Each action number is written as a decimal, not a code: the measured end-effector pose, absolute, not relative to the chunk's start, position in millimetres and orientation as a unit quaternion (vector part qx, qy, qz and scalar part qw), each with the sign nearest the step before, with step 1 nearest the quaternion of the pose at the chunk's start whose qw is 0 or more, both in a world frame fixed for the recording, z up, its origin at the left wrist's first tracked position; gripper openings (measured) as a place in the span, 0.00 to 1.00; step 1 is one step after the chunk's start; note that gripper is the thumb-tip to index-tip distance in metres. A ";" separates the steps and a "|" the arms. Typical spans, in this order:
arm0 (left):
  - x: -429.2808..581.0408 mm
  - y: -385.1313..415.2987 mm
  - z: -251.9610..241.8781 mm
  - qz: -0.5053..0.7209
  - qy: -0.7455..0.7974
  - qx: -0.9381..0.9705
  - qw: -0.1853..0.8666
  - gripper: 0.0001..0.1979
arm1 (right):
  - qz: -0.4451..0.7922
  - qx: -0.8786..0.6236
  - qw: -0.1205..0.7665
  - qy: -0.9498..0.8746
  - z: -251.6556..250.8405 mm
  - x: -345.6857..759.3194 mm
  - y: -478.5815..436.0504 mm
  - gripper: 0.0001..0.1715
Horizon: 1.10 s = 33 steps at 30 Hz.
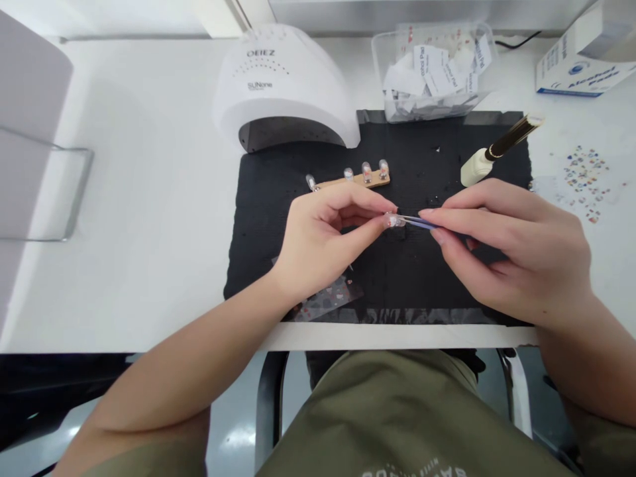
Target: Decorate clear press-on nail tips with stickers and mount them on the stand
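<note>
Pinching the light, fragile clear nail tip (395, 220) from its sides, the left hand (318, 238) meets slim tweezers (417, 220) gripped in the right hand (511, 252).

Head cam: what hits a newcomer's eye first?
The two hands at centre: the left hand pinches a small clear nail tip over the black mat, and the right hand holds slim tweezers with their points at it. Beyond them, at top, sits a white SUNone nail lamp, and right of the mat lies a scatter of coloured rhinestones.
</note>
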State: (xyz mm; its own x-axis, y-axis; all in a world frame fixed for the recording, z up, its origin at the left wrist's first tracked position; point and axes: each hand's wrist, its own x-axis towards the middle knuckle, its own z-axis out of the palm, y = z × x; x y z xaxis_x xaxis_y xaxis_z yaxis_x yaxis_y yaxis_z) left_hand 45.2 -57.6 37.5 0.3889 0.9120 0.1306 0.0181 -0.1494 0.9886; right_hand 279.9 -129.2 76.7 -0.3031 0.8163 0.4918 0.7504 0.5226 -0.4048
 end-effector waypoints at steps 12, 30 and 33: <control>45.1 -59.0 38.0 0.419 0.371 0.650 0.514 0.07 | 0.047 -0.473 0.333 -0.814 76.0 279.7 -128.2 0.19; 43.2 -60.3 36.6 0.410 0.374 0.663 0.503 0.06 | 0.060 -0.466 0.334 -0.817 77.3 278.3 -126.7 0.19; 43.9 -60.4 37.6 0.416 0.371 0.662 0.500 0.04 | 0.063 -0.471 0.340 -0.812 78.2 278.4 -128.2 0.18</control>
